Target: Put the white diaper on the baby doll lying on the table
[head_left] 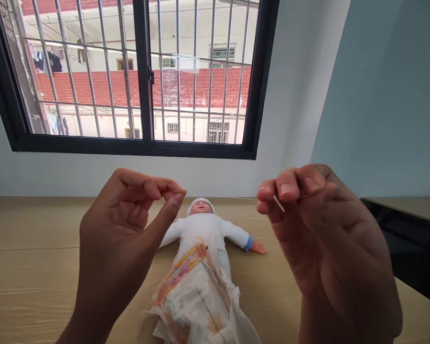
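- White-clad doll lies on the wooden bench, centre frame, long axis running away from the viewer, between both raised hands.
- Left hand: fingers pinched together (nothing visible between them).
- Right hand: fingers pinch a thin white sliver.

Daylit scene, lit chiefly through the barred window at upper centre. Exterior beyond the bars strongly overexposed, pale walls nearly washed out. Interior evenly and softly illuminated, with no hard shadows on the wooden table. Left hand and right hand backlit, palms in mild shade, edges slightly soft from closeness to the lens. Doll reasonably sharp. Wide-angle distortion evident: window frame slanting outward at the borders. Faint reflection on the dark glossy surface at right.
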`<state>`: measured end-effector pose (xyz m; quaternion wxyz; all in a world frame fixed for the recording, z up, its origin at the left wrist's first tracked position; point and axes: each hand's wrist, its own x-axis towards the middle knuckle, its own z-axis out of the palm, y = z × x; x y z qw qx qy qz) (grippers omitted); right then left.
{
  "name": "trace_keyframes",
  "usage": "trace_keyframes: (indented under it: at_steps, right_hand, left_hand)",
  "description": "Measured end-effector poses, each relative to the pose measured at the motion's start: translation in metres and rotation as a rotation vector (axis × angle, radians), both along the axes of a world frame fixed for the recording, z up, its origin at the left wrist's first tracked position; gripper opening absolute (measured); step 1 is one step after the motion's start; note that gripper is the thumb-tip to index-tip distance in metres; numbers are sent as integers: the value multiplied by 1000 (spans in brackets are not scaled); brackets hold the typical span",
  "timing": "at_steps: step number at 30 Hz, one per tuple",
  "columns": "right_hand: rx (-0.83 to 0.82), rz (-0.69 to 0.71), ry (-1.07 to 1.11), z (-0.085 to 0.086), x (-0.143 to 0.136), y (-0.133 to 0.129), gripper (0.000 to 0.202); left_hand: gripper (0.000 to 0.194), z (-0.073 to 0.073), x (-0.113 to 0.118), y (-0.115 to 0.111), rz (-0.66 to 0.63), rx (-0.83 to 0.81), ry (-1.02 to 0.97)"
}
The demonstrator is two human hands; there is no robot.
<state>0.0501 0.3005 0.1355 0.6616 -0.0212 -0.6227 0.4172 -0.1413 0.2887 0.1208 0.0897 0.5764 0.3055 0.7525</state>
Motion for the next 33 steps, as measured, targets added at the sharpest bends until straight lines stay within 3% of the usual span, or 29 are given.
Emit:
trace_keyframes:
  at_steps: [8,10,13,18,21,25,33]
  right_hand:
    - [-27,20,27,1,5,1,24]
    - [-33,10,4,1,4,1,23]
    - [-23,37,-35,0,-1,1,22]
    - [-68,238,-22,-2,-13,0,21]
    - [-67,194,-8,-3,-17,-2,20]
    - [-26,78,24,-3,-19,-5,19]
    - [26,5,65,-6,-21,-10,15]
  left_hand:
    - [30,0,-2,0,30,22,-9]
    - [29,1,-2,0,-30,13,0]
    - [27,1,0,1,-278,-65,35]
    - [25,-2,12,0,-730,-206,-47]
    - [26,-4,17,-1,-888,-248,-107]
    - [29,-4,19,-2,-878,-258,-144]
    - [28,-6,28,-5,-861,-134,-125]
